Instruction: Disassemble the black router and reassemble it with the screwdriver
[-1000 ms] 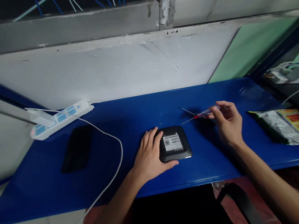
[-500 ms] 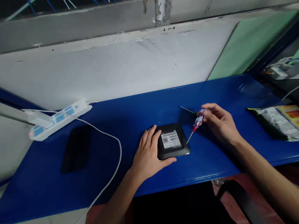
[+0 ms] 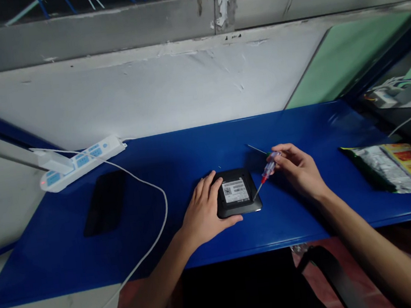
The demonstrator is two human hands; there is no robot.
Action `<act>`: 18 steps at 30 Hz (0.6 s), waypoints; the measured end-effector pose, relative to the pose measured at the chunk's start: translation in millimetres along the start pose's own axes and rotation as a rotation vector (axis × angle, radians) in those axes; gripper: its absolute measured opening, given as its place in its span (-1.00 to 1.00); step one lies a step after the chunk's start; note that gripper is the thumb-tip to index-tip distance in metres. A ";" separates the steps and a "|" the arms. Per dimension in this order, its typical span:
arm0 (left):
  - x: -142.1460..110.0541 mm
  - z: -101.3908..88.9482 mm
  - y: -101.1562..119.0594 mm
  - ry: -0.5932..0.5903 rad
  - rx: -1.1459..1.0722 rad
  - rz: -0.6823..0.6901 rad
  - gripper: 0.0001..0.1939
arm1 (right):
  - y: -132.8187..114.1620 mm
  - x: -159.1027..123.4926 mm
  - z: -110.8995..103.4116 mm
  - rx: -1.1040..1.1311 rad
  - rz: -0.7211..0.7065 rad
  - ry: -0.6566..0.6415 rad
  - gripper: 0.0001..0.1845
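Observation:
A flat black electronic device [image 3: 251,207] with a white printed label [image 3: 234,191] lies label up on the blue table. My left hand [image 3: 203,209] grips its left side, fingers over the far left part and thumb along the near edge. In my right hand [image 3: 299,167] is a screwdriver [image 3: 268,168] with a clear purplish handle and red collar, closed between thumb and fingers. It slants down to the left, its tip at the device's near right corner; whether it touches a screw I cannot tell. Behind it lies a second thin shaft [image 3: 256,149], partly hidden, with a green part.
To the left are a white power strip [image 3: 83,164] with a plugged-in charger, a black phone-like slab [image 3: 105,204] and a white cable [image 3: 164,199] curving off the front edge. A yellow and silver packet [image 3: 398,168] lies at the right. The wall stands behind the table [image 3: 204,146].
The screwdriver and my right hand have shifted slightly left, bringing the tip from the device's right edge onto its near right corner. My left hand stays on the device.

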State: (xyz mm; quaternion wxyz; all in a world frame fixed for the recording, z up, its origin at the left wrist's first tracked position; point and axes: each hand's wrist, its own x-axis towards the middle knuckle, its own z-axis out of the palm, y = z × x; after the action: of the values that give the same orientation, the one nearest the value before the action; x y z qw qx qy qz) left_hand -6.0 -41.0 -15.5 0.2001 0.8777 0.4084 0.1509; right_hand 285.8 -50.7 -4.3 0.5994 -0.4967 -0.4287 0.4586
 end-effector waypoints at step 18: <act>-0.2 0.5 -0.4 -0.002 -0.010 0.009 0.05 | -1.7 1.3 -2.7 -0.051 -0.015 0.039 -0.74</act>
State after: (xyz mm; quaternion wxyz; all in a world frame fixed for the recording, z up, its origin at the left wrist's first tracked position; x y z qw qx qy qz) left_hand -6.1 -41.0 -16.2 0.2040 0.8787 0.4034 0.1532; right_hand 288.9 -50.2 -2.9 0.5983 -0.5173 -0.4321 0.4333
